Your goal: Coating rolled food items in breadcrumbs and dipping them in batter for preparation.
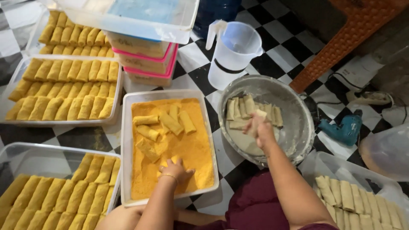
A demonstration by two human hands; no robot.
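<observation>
My left hand presses down into the orange breadcrumbs of a white rectangular tray, closed over a roll buried in the crumbs; several coated rolls lie farther back in the same tray. My right hand is over a round metal bowl and holds a pale wet roll lifted from the batter. Several uncoated rolls rest in the bowl's whitish batter.
Trays of finished crumbed rolls sit at left, near left and far back. Stacked pink-lidded boxes, a clear jug, plain rolls in a container, a teal hand tool, and a checkered floor.
</observation>
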